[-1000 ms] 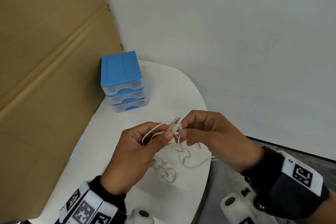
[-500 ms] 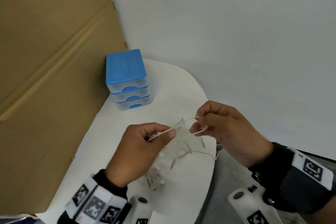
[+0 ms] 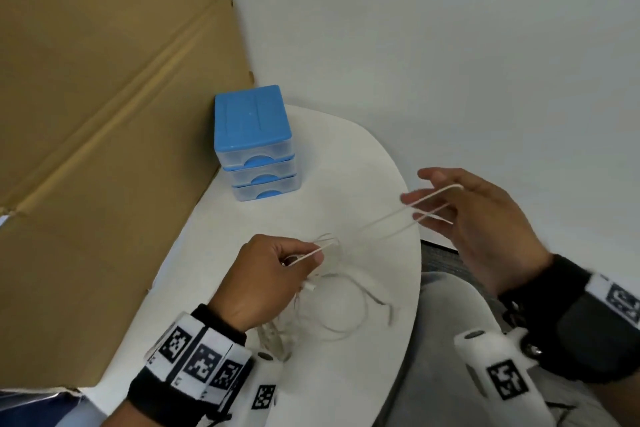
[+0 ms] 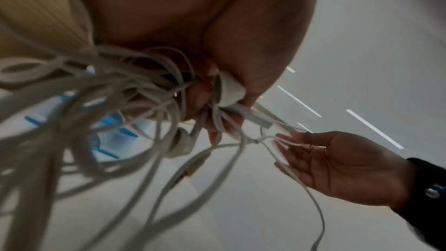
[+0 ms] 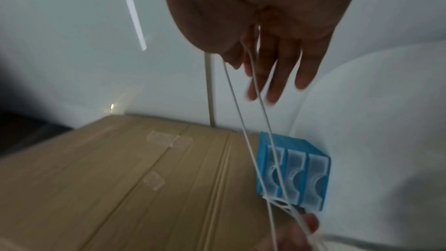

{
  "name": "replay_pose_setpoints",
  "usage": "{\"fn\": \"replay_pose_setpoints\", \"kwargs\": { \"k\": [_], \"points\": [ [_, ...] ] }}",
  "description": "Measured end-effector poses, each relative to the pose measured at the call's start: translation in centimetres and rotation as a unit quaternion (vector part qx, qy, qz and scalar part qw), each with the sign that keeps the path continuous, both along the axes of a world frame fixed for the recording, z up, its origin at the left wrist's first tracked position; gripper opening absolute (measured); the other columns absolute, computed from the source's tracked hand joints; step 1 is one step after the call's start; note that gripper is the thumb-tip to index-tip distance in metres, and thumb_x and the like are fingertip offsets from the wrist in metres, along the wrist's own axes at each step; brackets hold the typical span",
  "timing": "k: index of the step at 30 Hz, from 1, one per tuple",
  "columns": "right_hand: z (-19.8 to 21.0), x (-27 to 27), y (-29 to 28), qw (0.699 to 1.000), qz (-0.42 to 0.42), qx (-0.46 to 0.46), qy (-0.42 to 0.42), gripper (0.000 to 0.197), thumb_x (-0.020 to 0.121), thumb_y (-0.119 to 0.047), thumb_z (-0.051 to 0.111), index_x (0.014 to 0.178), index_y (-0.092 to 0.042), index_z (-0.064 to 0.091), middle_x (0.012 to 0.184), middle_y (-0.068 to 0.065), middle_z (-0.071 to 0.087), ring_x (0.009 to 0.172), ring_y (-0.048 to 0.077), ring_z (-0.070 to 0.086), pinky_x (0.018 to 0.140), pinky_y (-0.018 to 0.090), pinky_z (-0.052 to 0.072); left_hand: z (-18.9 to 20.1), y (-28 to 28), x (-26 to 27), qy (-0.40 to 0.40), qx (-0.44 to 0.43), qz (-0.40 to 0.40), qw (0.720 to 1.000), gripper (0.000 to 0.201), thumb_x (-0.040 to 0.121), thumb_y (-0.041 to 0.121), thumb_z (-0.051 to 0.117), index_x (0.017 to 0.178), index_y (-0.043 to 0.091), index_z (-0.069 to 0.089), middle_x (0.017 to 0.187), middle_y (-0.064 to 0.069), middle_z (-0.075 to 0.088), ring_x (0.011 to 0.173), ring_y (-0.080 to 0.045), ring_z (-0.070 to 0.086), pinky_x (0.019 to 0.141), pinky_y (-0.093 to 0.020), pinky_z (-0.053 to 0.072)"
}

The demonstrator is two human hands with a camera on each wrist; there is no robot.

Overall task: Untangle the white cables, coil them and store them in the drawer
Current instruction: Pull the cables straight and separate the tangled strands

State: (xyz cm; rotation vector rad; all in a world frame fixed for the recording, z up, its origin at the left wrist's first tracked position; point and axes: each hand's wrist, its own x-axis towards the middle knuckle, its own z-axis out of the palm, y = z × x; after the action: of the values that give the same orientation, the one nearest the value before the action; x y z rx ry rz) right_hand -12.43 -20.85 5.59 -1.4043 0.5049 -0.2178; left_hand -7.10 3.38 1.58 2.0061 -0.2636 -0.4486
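Note:
A tangle of thin white cables (image 3: 346,308) hangs from my left hand (image 3: 313,253) and trails onto the white table (image 3: 346,156). In the head view this hand pinches a strand between thumb and fingers. In the left wrist view its fingers curl round a bunch of the cables (image 4: 135,102) and a connector. A doubled strand (image 3: 381,224) runs taut up to my right hand (image 3: 427,199), which is held apart at the right. The right hand's fingers (image 5: 275,83) are straight and spread, with the loop hooked over them. The blue three-drawer unit (image 3: 254,142) stands at the table's back left, all drawers closed.
A large cardboard sheet (image 3: 104,114) leans along the table's left side, touching the drawer unit. A white wall stands behind. The table's curved right edge (image 3: 417,253) drops to grey floor, and my right hand hovers over that edge.
My right hand has moved right and away from the left, and its fingers have straightened, drawing a cable loop out taut. The left hand keeps its hold on the tangle.

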Motion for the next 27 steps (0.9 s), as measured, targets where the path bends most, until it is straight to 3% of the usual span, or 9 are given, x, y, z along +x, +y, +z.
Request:
{"fn": "replay_pose_setpoints", "kwargs": {
  "k": [2,4,6,8,10,13,19,23,27],
  "points": [
    [1.0,0.0,-0.2,0.998,0.016,0.068,-0.002,0.027,0.100,-0.010,0.045,0.086,-0.009,0.069,0.049,0.006,0.047,0.048,0.022,0.056,0.070,0.037,0.055,-0.2,-0.1,0.1,0.006,-0.017,0.011,1.000,0.012,0.088,0.022,0.070,0.096,0.023,0.079,0.084,0.011,0.078,0.061,-0.005,0.071,0.056,-0.014,0.048],
    [1.2,-0.3,-0.9,0.992,0.022,-0.121,-0.025,0.032,0.097,-0.029,0.057,0.072,-0.011,0.067,0.047,0.006,0.048,0.044,0.024,0.051,0.063,0.030,0.046,-0.1,0.2,0.5,0.001,-0.027,0.027,0.999,0.013,0.085,0.024,0.072,0.097,0.022,0.079,0.075,0.015,0.076,0.057,-0.001,0.066,0.056,-0.012,0.047],
    [0.9,-0.7,-2.6,0.841,0.041,-0.540,0.016,0.044,0.087,-0.057,0.062,0.070,-0.016,0.068,0.053,0.008,0.060,0.053,0.027,0.061,0.064,0.031,0.041,0.0,0.7,1.1,0.005,-0.045,0.060,0.997,0.016,0.084,0.024,0.074,0.099,0.021,0.078,0.064,0.017,0.071,0.051,0.002,0.061,0.049,-0.010,0.045],
    [1.0,-0.9,-3.8,0.671,0.035,-0.735,0.090,0.052,0.077,-0.071,0.061,0.075,-0.021,0.071,0.059,0.003,0.067,0.060,0.027,0.064,0.076,0.038,0.040,0.1,1.2,1.7,-0.006,-0.053,0.084,0.995,0.017,0.082,0.022,0.075,0.099,0.019,0.078,0.066,0.017,0.070,0.051,0.004,0.061,0.050,-0.009,0.045],
    [1.0,-0.9,-4.3,0.645,0.052,-0.747,0.151,0.046,0.073,-0.065,0.070,0.080,-0.020,0.073,0.070,0.003,0.072,0.072,0.027,0.066,0.082,0.041,0.039,0.3,1.5,2.1,-0.025,-0.042,0.090,0.995,0.019,0.082,0.021,0.076,0.101,0.021,0.077,0.070,0.010,0.071,0.052,0.002,0.060,0.054,-0.010,0.047],
    [0.4,-0.4,-5.9,0.653,0.001,-0.749,0.108,0.013,0.076,-0.022,0.076,0.087,-0.014,0.073,0.079,0.012,0.069,0.078,0.035,0.062,0.076,0.043,0.044,-0.1,2.6,2.8,-0.053,0.014,0.090,0.994,0.025,0.082,0.024,0.077,0.106,0.028,0.074,0.076,-0.016,0.070,0.050,-0.007,0.055,0.060,-0.023,0.048],
    [2.3,0.4,-8.9,0.952,-0.124,-0.276,-0.033,0.025,0.089,0.000,0.054,0.082,-0.020,0.067,0.062,0.000,0.071,0.061,0.012,0.070,0.064,0.019,0.055,0.0,5.7,5.0,-0.084,0.088,0.151,0.981,0.019,0.085,0.015,0.073,0.095,0.032,0.073,0.074,-0.004,0.071,0.040,-0.005,0.049,0.046,-0.018,0.043],
    [2.4,0.4,-7.2,0.962,-0.116,-0.245,-0.017,0.019,0.093,-0.008,0.057,0.075,-0.012,0.064,0.067,-0.011,0.067,0.060,0.008,0.066,0.049,0.021,0.054,-0.3,4.8,4.5,-0.075,0.084,0.139,0.984,0.023,0.085,0.021,0.074,0.106,0.026,0.071,0.078,-0.021,0.065,0.051,-0.019,0.053,0.046,-0.025,0.047],
    [2.3,0.8,-7.2,0.977,-0.172,-0.119,-0.046,0.027,0.099,-0.025,0.052,0.077,-0.015,0.065,0.060,-0.007,0.061,0.063,0.009,0.064,0.059,0.025,0.057,-0.4,4.8,4.4,-0.117,0.159,0.132,0.971,0.028,0.083,0.025,0.072,0.111,0.028,0.069,0.071,-0.005,0.067,0.060,-0.021,0.063,0.066,-0.036,0.056]
  ]
}}
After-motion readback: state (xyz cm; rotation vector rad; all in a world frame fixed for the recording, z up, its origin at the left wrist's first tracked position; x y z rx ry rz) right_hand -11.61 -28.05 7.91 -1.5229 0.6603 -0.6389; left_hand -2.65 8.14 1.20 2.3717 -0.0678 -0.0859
